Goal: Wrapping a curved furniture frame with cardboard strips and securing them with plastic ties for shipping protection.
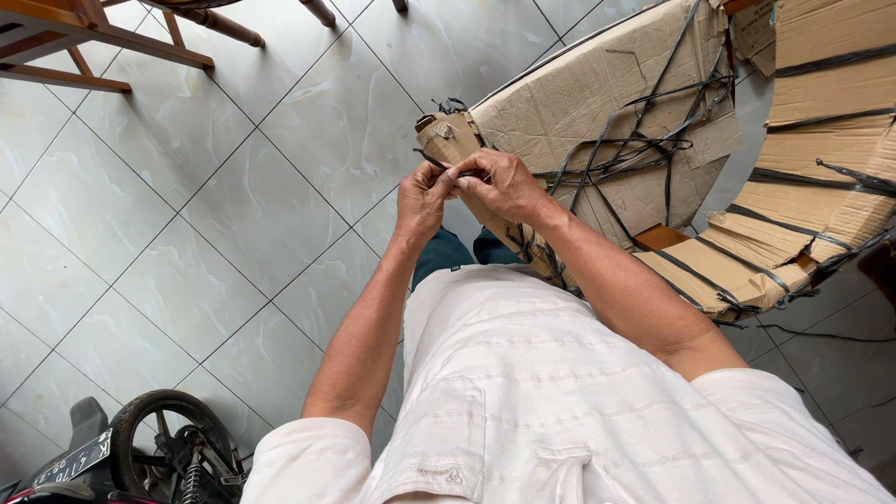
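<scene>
A long piece wrapped in brown cardboard (446, 138) and tied with black straps sticks up in front of me. My left hand (420, 198) and my right hand (504, 185) meet at its near side. Both pinch a thin black strap (435, 161) against the cardboard, fingertips touching. The lower part of the wrapped piece is hidden behind my right forearm.
A large round object covered in cardboard (607, 112) with loose black straps leans at the right. More strapped cardboard-wrapped parts (812, 187) lie further right. Wooden furniture legs (93, 37) stand at top left. A motorbike wheel (163, 439) sits at bottom left on the tiled floor.
</scene>
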